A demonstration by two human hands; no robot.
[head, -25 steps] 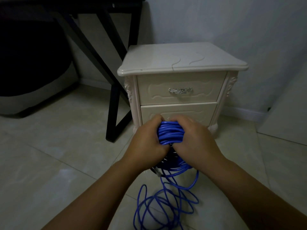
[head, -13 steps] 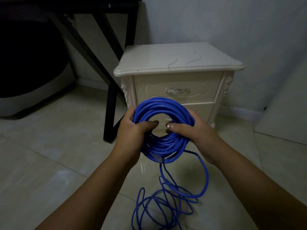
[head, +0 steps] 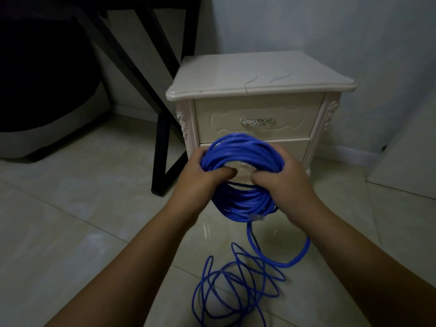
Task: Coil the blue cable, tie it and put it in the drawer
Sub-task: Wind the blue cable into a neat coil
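Both hands hold a coil of blue cable
The left hand (head: 198, 182) and right hand (head: 285, 187) grip the blue cable (head: 240, 152) coil before the closed drawer (head: 257, 119); loose loops trail on the near floor (head: 70, 232).

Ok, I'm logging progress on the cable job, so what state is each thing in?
blue cable: partly coiled, no tie visible; loose loops lie on the floor.
left hand: grips the coiled cable's left side.
right hand: grips the coiled cable's right side.
top drawer: closed.
bottom drawer: closed, partly hidden by the cable.
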